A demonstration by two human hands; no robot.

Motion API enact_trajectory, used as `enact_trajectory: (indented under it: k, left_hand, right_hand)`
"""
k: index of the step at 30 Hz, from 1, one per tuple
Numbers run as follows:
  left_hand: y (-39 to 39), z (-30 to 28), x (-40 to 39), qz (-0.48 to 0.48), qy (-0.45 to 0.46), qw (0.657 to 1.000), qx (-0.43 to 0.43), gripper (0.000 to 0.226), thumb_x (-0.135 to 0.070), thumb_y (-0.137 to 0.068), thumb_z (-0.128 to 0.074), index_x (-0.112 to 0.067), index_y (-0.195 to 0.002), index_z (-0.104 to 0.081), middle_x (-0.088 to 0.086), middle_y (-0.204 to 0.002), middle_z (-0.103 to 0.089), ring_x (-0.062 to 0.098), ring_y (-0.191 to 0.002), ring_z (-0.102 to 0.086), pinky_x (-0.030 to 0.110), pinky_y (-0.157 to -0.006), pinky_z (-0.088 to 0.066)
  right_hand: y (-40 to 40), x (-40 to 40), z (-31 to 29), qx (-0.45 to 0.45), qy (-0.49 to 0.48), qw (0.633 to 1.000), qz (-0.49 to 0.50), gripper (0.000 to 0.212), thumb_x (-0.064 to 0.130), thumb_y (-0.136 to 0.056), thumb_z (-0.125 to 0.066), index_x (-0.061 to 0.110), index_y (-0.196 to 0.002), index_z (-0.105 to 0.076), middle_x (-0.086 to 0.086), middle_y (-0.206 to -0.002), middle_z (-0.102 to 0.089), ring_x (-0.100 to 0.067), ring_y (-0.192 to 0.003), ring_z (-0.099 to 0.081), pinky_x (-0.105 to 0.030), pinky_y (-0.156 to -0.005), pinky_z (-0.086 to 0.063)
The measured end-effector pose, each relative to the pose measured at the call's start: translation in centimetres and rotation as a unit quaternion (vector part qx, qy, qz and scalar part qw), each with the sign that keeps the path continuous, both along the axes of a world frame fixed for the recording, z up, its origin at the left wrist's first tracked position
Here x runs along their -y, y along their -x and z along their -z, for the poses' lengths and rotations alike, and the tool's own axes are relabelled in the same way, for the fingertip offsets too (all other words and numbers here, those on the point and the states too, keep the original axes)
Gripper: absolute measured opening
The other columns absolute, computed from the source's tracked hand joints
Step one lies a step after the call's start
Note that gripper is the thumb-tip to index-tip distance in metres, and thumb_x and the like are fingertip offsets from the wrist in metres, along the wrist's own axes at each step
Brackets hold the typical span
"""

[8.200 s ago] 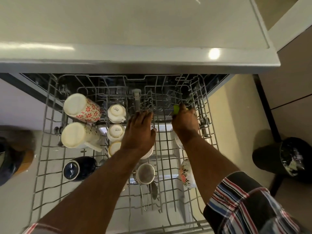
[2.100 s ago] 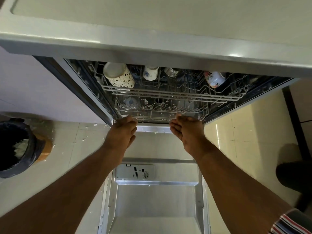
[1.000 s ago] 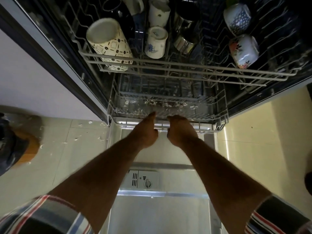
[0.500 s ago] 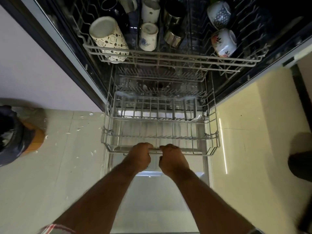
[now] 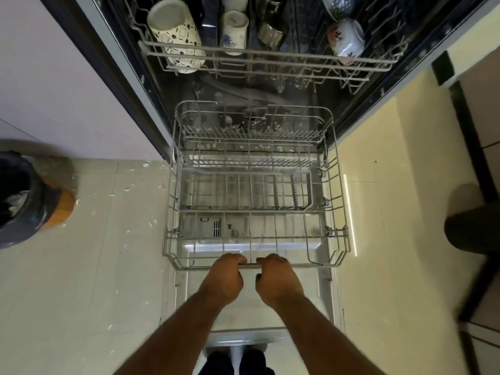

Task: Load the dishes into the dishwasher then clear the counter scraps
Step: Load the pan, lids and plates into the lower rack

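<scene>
Empty wire lower rack (image 5: 335, 185), extended.

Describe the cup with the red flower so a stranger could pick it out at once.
Start at the open dishwasher and find its upper rack, pushed in above the pulled-out lower rack. At that upper rack's right end, nearest the front rail, lies a round white cup. Unlike the tall dotted mug at the left, it carries a red flower.

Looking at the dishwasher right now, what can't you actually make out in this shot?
Head view only:
- Fingertips of the left hand and right hand: curled under the lower rack front rail.
- Upper rack cups: cut off by the top edge.
- Dark bin: cut off by the left edge, contents blurred.
</scene>
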State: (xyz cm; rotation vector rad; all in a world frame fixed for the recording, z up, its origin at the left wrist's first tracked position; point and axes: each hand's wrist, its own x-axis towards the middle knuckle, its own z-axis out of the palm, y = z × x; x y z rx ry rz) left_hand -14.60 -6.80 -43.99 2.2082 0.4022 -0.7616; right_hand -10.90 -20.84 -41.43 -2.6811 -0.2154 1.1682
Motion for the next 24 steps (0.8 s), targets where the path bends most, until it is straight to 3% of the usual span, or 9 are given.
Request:
enact_trajectory:
  k: [7, 11, 15, 19, 24]
  left_hand:
    - [4.3, -0.3, 1.4, -0.002, 0.005, 1.000, -0.013, 0.048, 0.004, -0.091, -0.049, -0.014, -0.134, -0.061, 0.005, -0.133, -0.060, 0.017, -0.122, -0.055, 0.011, -0.097, -0.031]
    - [6.8, -0.6, 2.2, 0.005, 0.000, 1.000, -0.018, 0.052, 0.002, -0.093, -0.049, -0.013, -0.142, -0.052, 0.006, -0.145, -0.052, 0.017, -0.133, -0.048, 0.014, -0.108, -0.027]
    - [9.6, -1.1, 3.0, 0.028, -0.009, 0.999, -0.027, 0.055, -0.010, -0.098, -0.049, -0.015, -0.152, -0.040, 0.005, -0.156, -0.039, 0.018, -0.142, -0.039, 0.025, -0.117, -0.026]
    - [11.3, -1.7, 3.7, 0.081, -0.056, 0.995, -0.024, 0.059, -0.028, -0.103, -0.045, -0.015, -0.157, -0.026, 0.008, -0.162, -0.028, 0.025, -0.146, -0.032, 0.038, -0.120, -0.028]
    - [13.3, -2.7, 4.9, 0.134, -0.106, 0.985, -0.022, 0.064, -0.034, -0.106, -0.035, -0.014, -0.160, -0.007, 0.006, -0.168, -0.006, 0.025, -0.154, -0.008, 0.045, -0.122, -0.019]
  right_hand:
    - [4.2, 1.1, -0.5, -0.007, 0.008, 1.000, -0.029, 0.049, 0.017, -0.096, -0.049, 0.018, -0.144, -0.051, -0.006, -0.137, -0.054, -0.025, -0.129, -0.048, -0.035, -0.111, -0.041]
    - [6.0, 1.8, -0.6, -0.018, 0.016, 0.998, -0.054, 0.050, 0.016, -0.096, -0.049, 0.016, -0.146, -0.048, -0.009, -0.140, -0.052, -0.028, -0.130, -0.048, -0.037, -0.111, -0.041]
    - [8.1, 2.7, -1.2, -0.028, 0.013, 0.997, -0.077, 0.056, 0.017, -0.095, -0.050, 0.015, -0.150, -0.040, -0.009, -0.147, -0.048, -0.027, -0.137, -0.043, -0.039, -0.116, -0.035]
    - [9.9, 3.4, -1.6, -0.032, 0.002, 0.996, -0.082, 0.065, 0.015, -0.097, -0.047, 0.013, -0.158, -0.024, -0.008, -0.164, -0.026, -0.027, -0.152, -0.019, -0.044, -0.123, -0.020]
    - [11.8, 4.0, -1.6, -0.039, 0.007, 0.995, -0.091, 0.076, 0.018, -0.098, -0.049, 0.011, -0.161, -0.008, -0.007, -0.169, -0.004, -0.025, -0.156, -0.002, -0.047, -0.124, -0.017]
